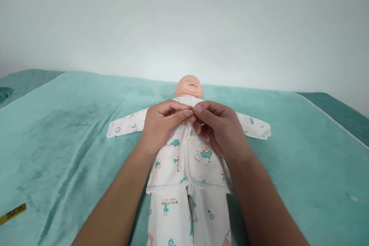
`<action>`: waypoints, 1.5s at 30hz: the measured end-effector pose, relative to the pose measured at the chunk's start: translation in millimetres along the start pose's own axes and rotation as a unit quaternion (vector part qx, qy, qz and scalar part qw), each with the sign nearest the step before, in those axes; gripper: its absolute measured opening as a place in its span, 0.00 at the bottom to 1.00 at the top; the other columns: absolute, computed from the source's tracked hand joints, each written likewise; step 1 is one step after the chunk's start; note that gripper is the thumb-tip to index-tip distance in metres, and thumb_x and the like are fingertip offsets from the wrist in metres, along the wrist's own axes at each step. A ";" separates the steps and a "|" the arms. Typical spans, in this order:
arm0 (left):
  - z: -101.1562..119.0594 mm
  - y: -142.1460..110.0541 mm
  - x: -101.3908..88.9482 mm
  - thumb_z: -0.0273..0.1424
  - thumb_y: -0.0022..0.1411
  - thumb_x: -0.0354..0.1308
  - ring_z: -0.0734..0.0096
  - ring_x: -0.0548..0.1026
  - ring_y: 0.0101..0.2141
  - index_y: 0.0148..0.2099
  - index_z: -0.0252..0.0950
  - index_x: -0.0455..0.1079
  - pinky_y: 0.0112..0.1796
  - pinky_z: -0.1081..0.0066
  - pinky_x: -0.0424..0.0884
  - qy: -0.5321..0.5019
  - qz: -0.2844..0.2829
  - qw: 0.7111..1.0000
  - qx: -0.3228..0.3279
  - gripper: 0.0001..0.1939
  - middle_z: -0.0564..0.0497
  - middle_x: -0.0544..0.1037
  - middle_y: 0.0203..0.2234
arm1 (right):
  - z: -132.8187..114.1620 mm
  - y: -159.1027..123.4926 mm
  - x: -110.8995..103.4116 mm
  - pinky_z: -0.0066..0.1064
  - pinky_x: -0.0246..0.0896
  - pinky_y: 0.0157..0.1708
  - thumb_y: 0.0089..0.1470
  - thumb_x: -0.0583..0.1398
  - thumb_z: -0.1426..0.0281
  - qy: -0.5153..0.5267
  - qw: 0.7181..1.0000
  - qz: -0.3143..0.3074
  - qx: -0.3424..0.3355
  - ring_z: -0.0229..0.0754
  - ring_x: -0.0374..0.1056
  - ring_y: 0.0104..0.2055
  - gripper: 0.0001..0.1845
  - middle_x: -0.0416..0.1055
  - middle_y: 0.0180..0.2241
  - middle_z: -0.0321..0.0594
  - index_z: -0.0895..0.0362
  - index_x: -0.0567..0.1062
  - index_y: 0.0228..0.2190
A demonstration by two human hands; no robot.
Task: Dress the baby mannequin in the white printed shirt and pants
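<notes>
A baby doll [189, 85] lies on its back, head away from me. It wears a white printed jacket [170, 163] with its sleeves spread to both sides, and matching trousers [211, 215]. Over the upper chest my left hand [164, 123] and my right hand [220, 127] meet, thumbs and fingertips pinching the jacket's front edges near the collar. Whatever fastening lies between the fingertips is hidden. Lower on the front, a pale yellow button [189, 142] shows. Below it the jacket's front edges curve apart at the hem.
A teal plush blanket [300, 169] covers the surface, with long creases on the left. A yellow strip with dark markings [13, 214] lies at the lower left. Behind the doll rises a white wall [184, 27].
</notes>
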State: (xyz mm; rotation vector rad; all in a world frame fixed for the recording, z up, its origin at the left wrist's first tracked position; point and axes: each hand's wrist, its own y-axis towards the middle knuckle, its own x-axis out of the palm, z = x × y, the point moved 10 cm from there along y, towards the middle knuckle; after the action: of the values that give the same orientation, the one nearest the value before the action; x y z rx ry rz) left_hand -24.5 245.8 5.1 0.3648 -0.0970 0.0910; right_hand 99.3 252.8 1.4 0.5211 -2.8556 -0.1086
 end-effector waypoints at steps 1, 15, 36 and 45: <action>-1.8 0.1 1.9 0.30 0.54 0.66 0.73 0.75 0.25 0.30 0.36 0.76 0.31 0.71 0.73 -0.017 -0.008 1.000 -0.011 0.03 0.53 0.78 0.22 | 1.2 -0.2 0.9 0.21 0.51 0.16 0.53 0.65 0.60 0.008 1.000 -0.007 0.006 0.29 0.60 0.19 0.14 0.69 0.21 0.34 0.58 0.75 0.25; -9.4 -0.4 14.1 0.29 0.53 0.67 0.70 0.78 0.26 0.29 0.35 0.70 0.30 0.69 0.74 -0.131 -0.070 0.987 -0.057 0.08 0.52 0.79 0.23 | 6.7 0.1 8.4 0.21 0.47 0.16 0.56 0.63 0.62 0.059 0.995 -0.074 0.011 0.29 0.57 0.20 0.14 0.67 0.20 0.33 0.58 0.73 0.25; -15.3 3.2 3.7 0.31 0.50 0.70 0.72 0.77 0.26 0.29 0.35 0.72 0.31 0.70 0.73 -0.084 -0.026 0.995 -0.051 0.09 0.52 0.78 0.23 | 4.7 2.6 -2.6 0.24 0.51 0.19 0.49 0.68 0.61 -0.030 0.999 -0.009 -0.028 0.30 0.56 0.19 0.13 0.65 0.19 0.30 0.57 0.74 0.26; -10.2 -0.5 13.9 0.29 0.54 0.67 0.73 0.76 0.24 0.30 0.36 0.73 0.29 0.72 0.73 -0.093 -0.084 0.990 -0.060 0.06 0.54 0.77 0.21 | 10.9 4.5 2.5 0.23 0.48 0.19 0.48 0.69 0.62 0.027 0.996 -0.080 0.019 0.28 0.56 0.21 0.13 0.66 0.21 0.32 0.58 0.75 0.24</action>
State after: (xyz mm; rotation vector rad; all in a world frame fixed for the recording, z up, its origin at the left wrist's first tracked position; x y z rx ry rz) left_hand -9.8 250.0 -3.0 0.2591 -0.2547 -0.1163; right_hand 92.8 256.5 -8.0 0.7495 -2.7642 -0.0658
